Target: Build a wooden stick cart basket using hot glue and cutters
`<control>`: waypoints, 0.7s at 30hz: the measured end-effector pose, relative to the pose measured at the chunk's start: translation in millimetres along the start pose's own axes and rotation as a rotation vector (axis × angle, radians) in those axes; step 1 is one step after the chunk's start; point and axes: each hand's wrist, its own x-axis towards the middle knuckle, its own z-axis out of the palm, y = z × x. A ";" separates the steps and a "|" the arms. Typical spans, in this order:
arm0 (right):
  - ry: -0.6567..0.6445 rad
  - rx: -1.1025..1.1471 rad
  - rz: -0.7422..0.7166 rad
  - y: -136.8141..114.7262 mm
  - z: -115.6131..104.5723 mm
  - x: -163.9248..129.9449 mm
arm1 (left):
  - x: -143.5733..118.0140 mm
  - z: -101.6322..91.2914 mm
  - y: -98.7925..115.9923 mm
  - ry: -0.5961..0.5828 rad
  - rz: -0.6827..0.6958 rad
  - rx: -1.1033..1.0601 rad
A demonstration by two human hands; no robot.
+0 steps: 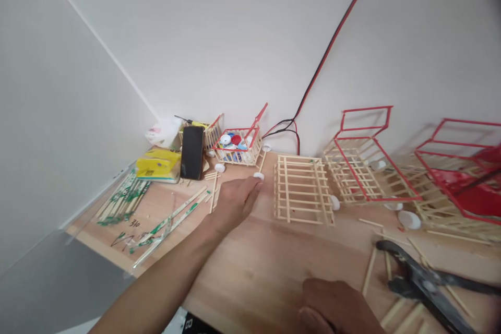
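Observation:
My left hand [235,202] stretches across the wooden table [266,261], fingers flat, its fingertips touching a small white cap [259,176]. Just right of it lies an unpainted stick-built cart frame [302,189]. A small stick cart [238,147] with red trim, filled with coloured bottle caps, stands behind the hand by the wall. My right hand [336,307] rests at the near edge with fingers curled, holding nothing that I can see. Black pliers [422,282] lie to its right among loose sticks.
Two larger stick carts with red frames [362,159] [457,172] stand at the right. At the back left are a black phone [192,152], a yellow tissue pack [158,165] and wrapped chopsticks [123,198]. A red and black cable [313,81] runs up the wall.

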 end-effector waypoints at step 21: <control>0.059 -0.211 -0.294 -14.0 4.9 11.4 | -51.6 -106.3 -5.4 -0.080 -0.327 0.105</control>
